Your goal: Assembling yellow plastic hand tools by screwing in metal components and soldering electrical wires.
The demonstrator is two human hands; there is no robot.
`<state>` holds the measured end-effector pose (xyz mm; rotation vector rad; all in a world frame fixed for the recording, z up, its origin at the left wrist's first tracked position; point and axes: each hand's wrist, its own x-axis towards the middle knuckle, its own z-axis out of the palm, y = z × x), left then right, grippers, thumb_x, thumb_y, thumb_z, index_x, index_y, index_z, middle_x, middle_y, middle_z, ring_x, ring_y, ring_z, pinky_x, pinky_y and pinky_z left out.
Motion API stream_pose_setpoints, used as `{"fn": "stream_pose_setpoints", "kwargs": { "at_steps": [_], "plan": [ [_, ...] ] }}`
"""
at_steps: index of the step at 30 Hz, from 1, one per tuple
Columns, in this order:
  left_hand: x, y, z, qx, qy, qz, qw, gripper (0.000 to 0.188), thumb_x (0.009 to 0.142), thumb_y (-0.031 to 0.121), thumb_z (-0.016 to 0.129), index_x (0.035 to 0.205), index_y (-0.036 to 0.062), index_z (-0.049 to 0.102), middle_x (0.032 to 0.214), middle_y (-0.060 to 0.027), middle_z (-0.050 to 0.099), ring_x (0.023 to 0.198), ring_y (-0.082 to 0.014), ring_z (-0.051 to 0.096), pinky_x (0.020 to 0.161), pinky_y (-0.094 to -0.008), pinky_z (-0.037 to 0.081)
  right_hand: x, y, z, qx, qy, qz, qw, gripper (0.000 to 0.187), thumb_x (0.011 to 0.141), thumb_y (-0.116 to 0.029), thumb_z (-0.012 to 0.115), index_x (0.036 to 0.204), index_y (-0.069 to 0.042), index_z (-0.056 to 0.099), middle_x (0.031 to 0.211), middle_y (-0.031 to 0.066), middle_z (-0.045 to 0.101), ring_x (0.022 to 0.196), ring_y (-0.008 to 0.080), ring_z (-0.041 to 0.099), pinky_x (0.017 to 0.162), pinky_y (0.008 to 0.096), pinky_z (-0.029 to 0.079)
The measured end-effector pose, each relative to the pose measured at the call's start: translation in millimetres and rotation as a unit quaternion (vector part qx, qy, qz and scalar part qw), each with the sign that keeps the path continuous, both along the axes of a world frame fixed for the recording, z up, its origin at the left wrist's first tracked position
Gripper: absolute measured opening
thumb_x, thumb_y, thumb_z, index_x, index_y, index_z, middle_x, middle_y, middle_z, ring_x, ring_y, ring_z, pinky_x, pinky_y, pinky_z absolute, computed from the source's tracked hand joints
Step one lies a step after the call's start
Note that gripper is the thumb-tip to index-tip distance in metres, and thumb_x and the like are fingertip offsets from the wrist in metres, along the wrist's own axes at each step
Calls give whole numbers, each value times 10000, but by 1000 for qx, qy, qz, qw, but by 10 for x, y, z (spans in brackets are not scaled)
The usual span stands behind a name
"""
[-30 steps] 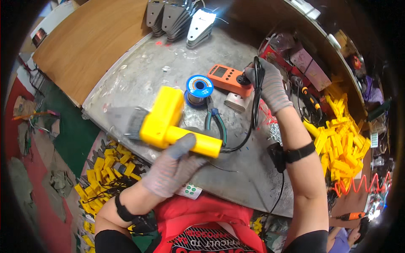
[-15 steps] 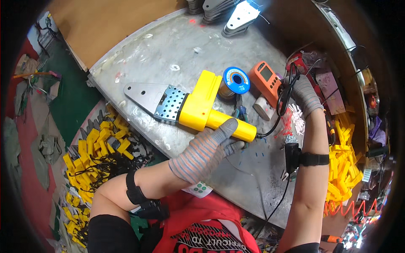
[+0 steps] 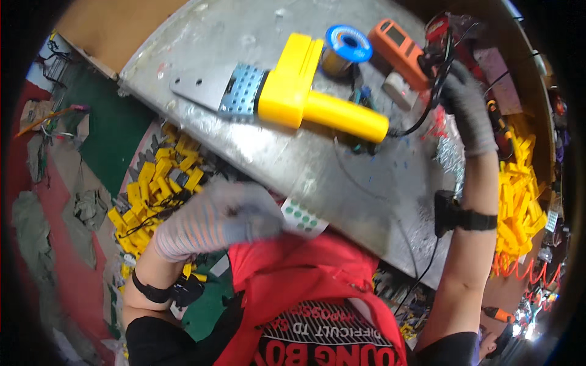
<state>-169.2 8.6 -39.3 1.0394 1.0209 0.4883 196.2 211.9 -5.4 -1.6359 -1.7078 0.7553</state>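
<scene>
A yellow pipe-welding iron (image 3: 287, 91) with a grey pointed heating plate and a perforated metal guard lies on the metal table. My right hand (image 3: 467, 100), in a grey glove, is closed around the tool's looped black cord (image 3: 441, 79), beside the orange multimeter (image 3: 400, 52). Its fingertips are partly hidden by the cord. My left hand (image 3: 223, 216), in a striped glove, is off the tool at the table's near edge, in front of my red apron. Motion smears its fingers. Close to them lies a white sheet of green dot stickers (image 3: 302, 218).
A blue solder spool (image 3: 348, 44) stands behind the tool's handle, with a pale block (image 3: 400, 90) by the multimeter. Screws (image 3: 450, 160) lie in a pile at the right. Yellow housings (image 3: 519, 207) are heaped on the right; more yellow tools (image 3: 162, 177) lie below the table's left edge.
My left hand has left the tool's handle and moved down-left toward my body. My right hand stays on the cord. The view has tilted, so the table sits higher in the picture.
</scene>
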Motion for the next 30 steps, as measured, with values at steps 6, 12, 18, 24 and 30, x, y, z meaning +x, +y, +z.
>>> {"fn": "stream_pose_setpoints", "kwargs": {
  "at_steps": [6,12,18,24,30],
  "plan": [
    [76,-280,-482,225,133,31,965,448,683,134,781,1105,38,664,1061,-78,669,1010,-207,612,926,-321,453,-608,-1169,319,102,-15,-52,993,204,897,-217,629,1010,-56,685,810,-35,602,714,40,509,626,192,393],
    [366,-348,-483,18,-4,4,1000,289,794,127,718,1069,40,704,968,-51,732,948,-109,645,908,-279,473,-1100,-1933,-81,-86,-57,295,950,136,813,-172,669,881,-56,650,792,155,597,760,327,615,671,370,487],
    [428,-415,-506,159,49,30,986,235,808,139,692,1023,43,700,872,-140,712,813,-250,704,754,-326,524,-1209,-2133,-198,-140,-114,308,934,195,819,-255,672,902,-79,663,803,168,582,747,385,595,634,438,484],
    [457,-411,-437,182,79,26,980,185,815,125,664,974,37,695,832,-179,693,801,-337,683,710,-365,527,-1279,-2185,-198,-134,-156,285,936,136,790,-133,706,852,-50,619,740,129,563,668,339,578,601,373,466],
    [406,-355,-437,162,80,28,983,178,806,118,667,962,39,700,843,-174,694,803,-333,682,729,-370,526,-1288,-2101,-212,-156,-140,283,936,114,796,-131,696,843,-37,650,735,123,576,650,281,612,618,342,482]
  ]
}}
